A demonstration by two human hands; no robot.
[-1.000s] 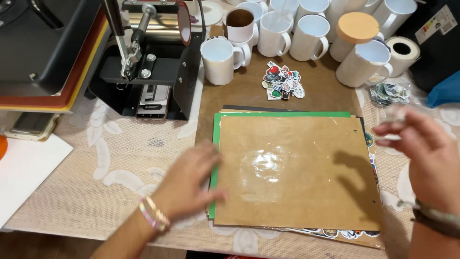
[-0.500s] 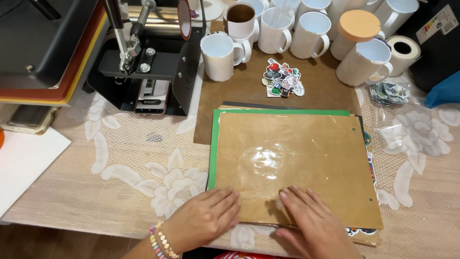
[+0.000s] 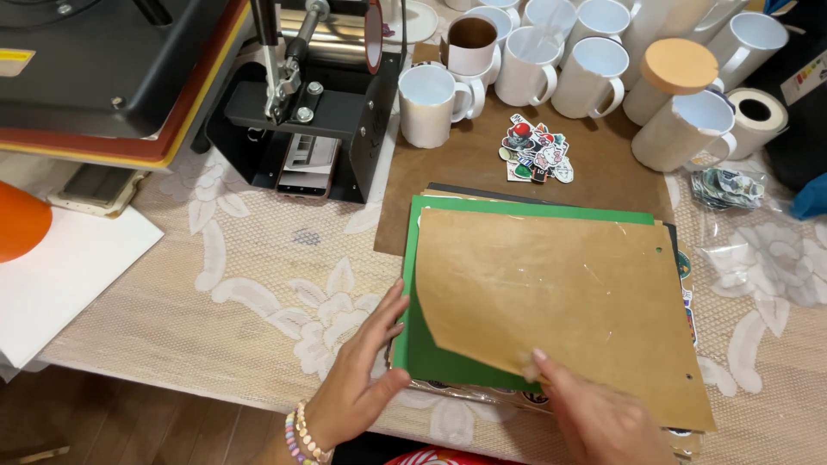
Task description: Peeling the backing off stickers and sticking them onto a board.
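Lifting stiff brown sheet (image 3: 560,297) corner, right hand (image 3: 603,418); green sheet (image 3: 431,344) beneath.

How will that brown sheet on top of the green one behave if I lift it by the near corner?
The brown sheet looks thin and probably light, so it will likely flex, not stay flat. Its glossy, slightly wrinkled face suggests it may slide on the green sheet. The right hand pinches its near corner; the left hand steadies the stack's edge.

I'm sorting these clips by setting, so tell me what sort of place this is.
Probably a home craft workspace for printing mugs. A heat press and a mug press stand on a lace-covered table, beside a cluster of blank white mugs and a pile of small stickers.
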